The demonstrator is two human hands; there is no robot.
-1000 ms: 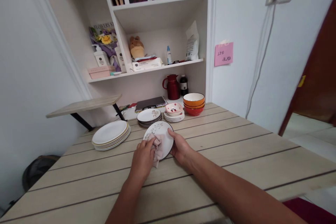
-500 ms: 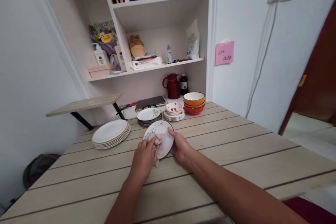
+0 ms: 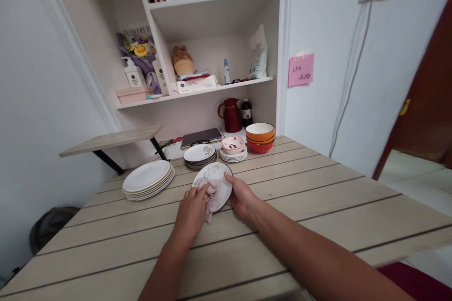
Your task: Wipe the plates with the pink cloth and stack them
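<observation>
A white plate (image 3: 224, 189) with a dark rim and a grey floral pattern is tilted up above the table. My right hand (image 3: 240, 195) grips its right edge, thumb on the face and fingers behind. My left hand (image 3: 192, 207) is closed on a pale pink cloth (image 3: 212, 197), which lies pressed against the plate's lower left face. Just behind stands a stack of similar dark-rimmed plates (image 3: 199, 154). To the left is a stack of larger white plates (image 3: 147, 178), some with yellow edges.
Small white dishes (image 3: 233, 155) carry a pink-rimmed bowl (image 3: 233, 144). Beside them are stacked orange and red bowls (image 3: 260, 137). A red jug (image 3: 232, 115) and a dark bottle (image 3: 246, 113) stand behind. A small raised shelf (image 3: 113, 140) occupies the table's left back; a laptop-like dark slab (image 3: 201, 137) lies behind the plates.
Both hands keep their holds on the plate and the cloth, with barely any shift between them. The whole view has moved slightly.
</observation>
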